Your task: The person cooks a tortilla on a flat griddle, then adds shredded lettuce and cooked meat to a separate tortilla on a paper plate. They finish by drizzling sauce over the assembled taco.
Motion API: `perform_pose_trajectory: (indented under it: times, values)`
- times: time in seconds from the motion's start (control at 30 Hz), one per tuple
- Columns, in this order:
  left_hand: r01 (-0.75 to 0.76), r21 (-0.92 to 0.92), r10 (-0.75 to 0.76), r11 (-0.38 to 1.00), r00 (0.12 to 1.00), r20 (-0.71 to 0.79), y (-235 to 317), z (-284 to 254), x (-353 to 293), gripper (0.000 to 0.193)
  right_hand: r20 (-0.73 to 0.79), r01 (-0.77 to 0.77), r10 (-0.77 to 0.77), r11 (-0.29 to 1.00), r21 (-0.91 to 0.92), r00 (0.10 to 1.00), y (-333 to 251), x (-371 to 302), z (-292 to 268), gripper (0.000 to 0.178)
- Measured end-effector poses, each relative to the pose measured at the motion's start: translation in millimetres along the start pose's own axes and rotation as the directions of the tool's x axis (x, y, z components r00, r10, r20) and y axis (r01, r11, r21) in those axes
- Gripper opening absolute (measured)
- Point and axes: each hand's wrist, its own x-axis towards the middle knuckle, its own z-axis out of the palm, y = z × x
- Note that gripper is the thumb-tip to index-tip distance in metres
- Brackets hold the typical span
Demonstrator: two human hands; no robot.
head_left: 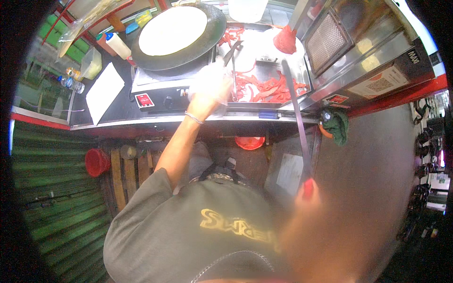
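Note:
My left hand (pixel 207 89), in a clear plastic glove, is closed around a dark metal utensil (pixel 231 53). Its tip reaches over the steel tray, and glare hides its exact kind. My right hand (pixel 309 203), blurred and low at the right, grips a long knife (pixel 295 106) by its red handle. The blade points away from me, its far end above the tray near a red cone of meat (pixel 285 40). Thin red meat slices (pixel 273 88) lie scattered in the steel tray (pixel 306 78). Left of it, a pale round flatbread (pixel 173 30) rests on a black round griddle (pixel 214 28).
A grill heater (pixel 329 43) stands right of the meat. Squeeze bottles (pixel 118 45), a white sheet (pixel 104 93) and a water bottle (pixel 71 84) are on the left. A green cloth (pixel 336 126) hangs at the counter's right corner. Red tubs (pixel 97 162) sit below.

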Motion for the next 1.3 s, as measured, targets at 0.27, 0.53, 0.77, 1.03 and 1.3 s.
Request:
perform_pose_trajectory:
  times: [0.27, 0.53, 0.77, 1.03, 1.3]
  values:
    - [0.074, -0.756, -0.114, 0.650, 0.993, -0.001, -39, 36, -47, 0.047, 0.220, 0.001, -0.068, 0.957, 0.291, 0.973, -78, 21, 57, 0.055]
    - [0.050, -0.999, -0.102, -0.015, 0.993, 0.051, -15, 70, -69, 0.055, 0.250, 0.027, -0.133, 0.921, 0.388, 0.959, -102, 66, 84, 0.056]
    - [0.079, -0.978, 0.090, 0.193, 0.991, 0.098, -2, 57, -109, 0.063, 0.185, 0.068, -0.146, 0.926, 0.372, 0.972, -115, 91, 102, 0.056]
    - [-0.022, -0.998, -0.040, 0.058, 0.999, -0.025, 0, 77, -116, 0.060, 0.144, 0.099, -0.154, 0.938, 0.331, 0.977, -122, 94, 104, 0.055]
    - [0.074, -0.991, 0.004, 0.108, 0.997, 0.075, 17, 78, -122, 0.057, 0.079, 0.099, -0.137, 0.925, 0.366, 0.987, -135, 116, 112, 0.054]
